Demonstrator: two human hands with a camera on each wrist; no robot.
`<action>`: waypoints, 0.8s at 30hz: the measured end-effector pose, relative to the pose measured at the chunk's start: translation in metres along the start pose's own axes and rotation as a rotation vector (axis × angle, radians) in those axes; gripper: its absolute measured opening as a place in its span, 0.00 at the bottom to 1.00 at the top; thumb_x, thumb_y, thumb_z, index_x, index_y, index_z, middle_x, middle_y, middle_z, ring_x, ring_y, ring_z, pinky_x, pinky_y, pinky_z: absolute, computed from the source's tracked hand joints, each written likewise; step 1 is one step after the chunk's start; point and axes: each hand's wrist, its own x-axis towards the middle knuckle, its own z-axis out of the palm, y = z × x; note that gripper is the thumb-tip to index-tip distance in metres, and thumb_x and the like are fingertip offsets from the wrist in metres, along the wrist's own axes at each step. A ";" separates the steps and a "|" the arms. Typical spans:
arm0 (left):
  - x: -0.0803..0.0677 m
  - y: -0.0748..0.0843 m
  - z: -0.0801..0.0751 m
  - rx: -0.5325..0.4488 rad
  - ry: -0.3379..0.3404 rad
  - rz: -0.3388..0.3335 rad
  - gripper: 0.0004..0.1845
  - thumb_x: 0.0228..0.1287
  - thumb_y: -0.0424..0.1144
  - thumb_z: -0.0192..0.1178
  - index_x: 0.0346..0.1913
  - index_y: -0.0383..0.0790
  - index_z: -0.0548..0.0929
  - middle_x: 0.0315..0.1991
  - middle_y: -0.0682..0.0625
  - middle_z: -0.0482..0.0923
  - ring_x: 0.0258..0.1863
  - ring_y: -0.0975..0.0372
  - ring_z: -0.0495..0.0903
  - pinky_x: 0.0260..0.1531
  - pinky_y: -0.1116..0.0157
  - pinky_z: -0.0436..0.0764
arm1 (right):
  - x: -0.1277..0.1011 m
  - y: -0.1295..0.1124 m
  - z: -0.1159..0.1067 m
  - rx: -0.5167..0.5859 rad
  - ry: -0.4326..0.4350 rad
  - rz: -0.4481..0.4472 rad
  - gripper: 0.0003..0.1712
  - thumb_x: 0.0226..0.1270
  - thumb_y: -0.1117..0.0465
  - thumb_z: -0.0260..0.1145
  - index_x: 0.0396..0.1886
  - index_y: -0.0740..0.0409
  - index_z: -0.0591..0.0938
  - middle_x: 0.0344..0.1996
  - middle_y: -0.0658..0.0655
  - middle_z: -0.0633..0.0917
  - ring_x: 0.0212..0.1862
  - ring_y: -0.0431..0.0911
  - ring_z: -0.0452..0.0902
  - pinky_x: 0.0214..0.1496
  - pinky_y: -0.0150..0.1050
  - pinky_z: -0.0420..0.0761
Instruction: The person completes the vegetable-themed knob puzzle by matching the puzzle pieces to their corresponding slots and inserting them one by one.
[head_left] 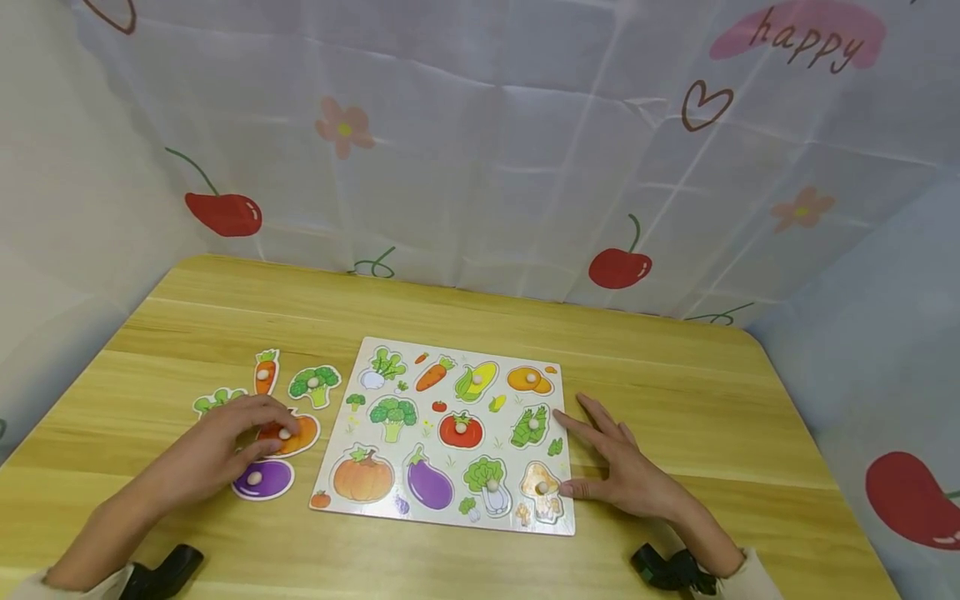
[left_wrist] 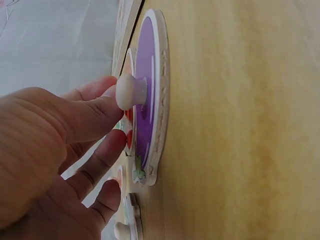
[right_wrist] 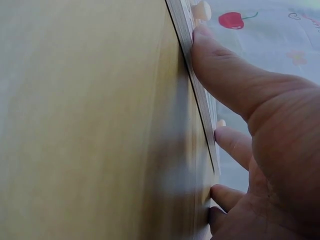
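A vegetable peg puzzle board [head_left: 341, 483] lies in the middle of the wooden table [head_left: 675, 375], most of its slots filled. Left of it lie loose pieces: a carrot [head_left: 266, 371], a broccoli [head_left: 315, 383], a green leafy piece [head_left: 213, 402], an orange pumpkin piece [head_left: 303, 433] and a purple eggplant piece [head_left: 272, 479]. My left hand [head_left: 272, 432] hovers over the pumpkin piece, with index finger and thumb on either side of its knob and a gap showing. The purple piece [left_wrist: 150, 75] and its knob [left_wrist: 131, 92] sit just below my thumb. My right hand [head_left: 581, 454] lies flat beside the board's right edge, thumb [right_wrist: 220, 70] touching the board [right_wrist: 192, 55].
A cloth backdrop [head_left: 487, 150] printed with cherries and flowers encloses the table at the back and on both sides. Bare wood stretches behind the board and to its right. Dark wrist-worn cameras [head_left: 168, 571] show at the lower edge.
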 end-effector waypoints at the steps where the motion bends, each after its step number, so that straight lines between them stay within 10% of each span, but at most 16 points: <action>1: 0.000 0.000 0.000 0.000 -0.003 -0.004 0.21 0.51 0.26 0.73 0.40 0.59 0.83 0.44 0.65 0.81 0.45 0.71 0.79 0.48 0.81 0.72 | 0.000 0.000 0.000 0.000 0.000 0.000 0.51 0.55 0.42 0.76 0.77 0.45 0.65 0.80 0.67 0.47 0.79 0.69 0.37 0.67 0.78 0.36; 24: 0.002 0.000 0.003 0.006 -0.009 -0.012 0.18 0.55 0.25 0.70 0.36 0.56 0.84 0.41 0.64 0.80 0.41 0.70 0.78 0.41 0.70 0.81 | 0.000 -0.001 0.000 0.007 -0.011 -0.002 0.51 0.56 0.43 0.76 0.78 0.46 0.64 0.80 0.67 0.46 0.79 0.68 0.36 0.68 0.77 0.34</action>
